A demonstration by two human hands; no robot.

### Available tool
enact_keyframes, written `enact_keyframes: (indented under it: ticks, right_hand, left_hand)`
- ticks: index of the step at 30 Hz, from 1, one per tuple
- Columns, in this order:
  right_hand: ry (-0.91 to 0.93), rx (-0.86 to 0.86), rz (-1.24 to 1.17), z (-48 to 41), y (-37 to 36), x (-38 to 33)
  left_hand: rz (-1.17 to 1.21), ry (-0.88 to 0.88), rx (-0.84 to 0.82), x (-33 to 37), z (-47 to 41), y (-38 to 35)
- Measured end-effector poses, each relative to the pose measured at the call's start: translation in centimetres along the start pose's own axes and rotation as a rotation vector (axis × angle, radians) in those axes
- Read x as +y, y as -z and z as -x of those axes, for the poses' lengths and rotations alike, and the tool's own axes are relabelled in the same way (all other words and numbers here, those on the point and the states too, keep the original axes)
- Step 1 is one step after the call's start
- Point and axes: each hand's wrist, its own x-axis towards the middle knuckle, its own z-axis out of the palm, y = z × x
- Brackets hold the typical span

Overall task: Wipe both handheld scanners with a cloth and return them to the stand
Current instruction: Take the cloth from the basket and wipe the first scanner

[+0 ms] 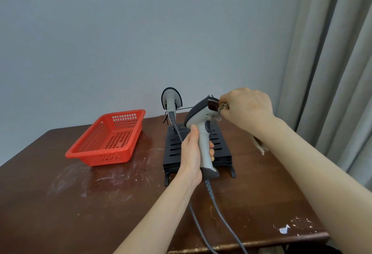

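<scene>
My left hand (192,153) grips the handle of a grey-and-white handheld scanner (202,125), held upright above the black slotted stand (175,149). My right hand (246,108) presses a bunched beige cloth (223,106) against the scanner's dark red window; a frayed end of the cloth (259,145) hangs under my wrist. A second scanner (171,102) rests upright at the back of the stand, its head facing away. Grey cables (219,213) run from both scanners toward me over the table's front edge.
A red perforated plastic basket (108,139) sits left of the stand on the worn brown wooden table (80,203). A grey wall is behind, and a grey curtain (332,72) hangs at the right, close to the table's right edge.
</scene>
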Motion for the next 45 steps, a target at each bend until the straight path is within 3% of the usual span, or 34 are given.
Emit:
enact_keyframes:
  ticks: [3, 6, 8, 11, 16, 22, 27, 31, 35, 39, 45]
  right_hand:
    - [0.012, -0.026, -0.123, 0.0, 0.0, 0.5]
    - [-0.028, -0.114, -0.435, -0.3, -0.2, 1.3]
    - [-0.121, -0.043, -0.592, -0.4, -0.1, 2.1]
    - [-0.173, 0.082, -0.524, 0.0, -0.2, 2.8]
    - [0.005, 0.024, -0.508, 0.6, -1.2, 1.5]
    - [-0.096, 0.045, -0.166, -0.1, -1.2, 2.1]
    - [-0.045, 0.026, -0.368, 0.3, -1.1, 1.3]
    - [-0.091, -0.004, -0.212, 0.1, -1.1, 1.6]
    - [-0.052, -0.015, -0.346, 0.2, -0.8, 1.5]
    - [-0.124, -0.06, -0.259, -0.4, -1.3, 2.1]
    - [-0.199, -0.028, -0.64, -0.2, -1.6, 2.9]
  left_hand:
    - [0.008, 0.012, 0.003, -0.1, 0.1, 0.0]
    - [0.029, 0.028, 0.001, -0.1, -0.1, 0.2]
    - [0.038, 0.03, -0.006, 0.0, -0.2, 0.3]
    - [0.045, 0.041, -0.005, 0.0, -0.3, 0.5]
    - [0.043, 0.057, -0.012, 0.0, -0.3, 0.1]
    - [0.025, 0.036, 0.004, -0.1, -0.1, 0.4]
    - [0.019, 0.033, 0.0, -0.1, -0.2, 0.2]
    - [0.025, 0.049, -0.004, -0.2, 0.0, 0.1]
    - [0.024, 0.036, -0.008, 0.0, -0.1, 0.0]
    - [0.036, 0.051, -0.003, -0.1, 0.0, 0.1]
    - [0.049, 0.062, -0.013, -0.1, 0.0, 0.1]
